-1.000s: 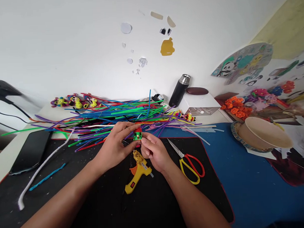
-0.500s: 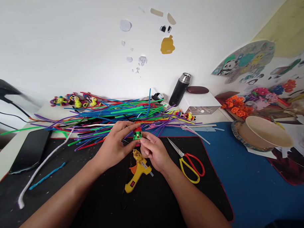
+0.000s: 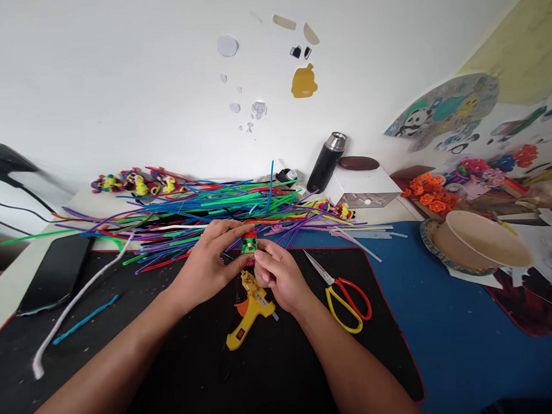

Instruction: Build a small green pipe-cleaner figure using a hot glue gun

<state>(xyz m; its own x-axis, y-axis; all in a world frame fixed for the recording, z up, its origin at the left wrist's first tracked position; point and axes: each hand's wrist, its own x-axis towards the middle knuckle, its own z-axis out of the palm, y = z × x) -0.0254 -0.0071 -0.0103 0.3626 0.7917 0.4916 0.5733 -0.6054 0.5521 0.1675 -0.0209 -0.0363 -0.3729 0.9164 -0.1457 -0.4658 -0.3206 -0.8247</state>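
Observation:
Between my two hands is a small green and red pipe-cleaner figure (image 3: 249, 245), held above the mat. My left hand (image 3: 213, 254) pinches it from the left, fingers along its red top and thumb low on its side. From the right, my right hand (image 3: 278, 273) grips its lower edge with thumb and curled fingers. Just below lies a yellow hot glue gun (image 3: 250, 313), its nozzle close under the figure. Scissors (image 3: 340, 295) with one red and one yellow handle rest to the right of my right hand.
A heap of colourful pipe cleaners (image 3: 203, 203) spreads behind my hands. On the left lie a black phone (image 3: 56, 272), a white fuzzy stem (image 3: 80, 295) and a blue twisted piece (image 3: 86, 320). Farther right stand a black thermos (image 3: 325, 166) and a beige bowl (image 3: 476, 242).

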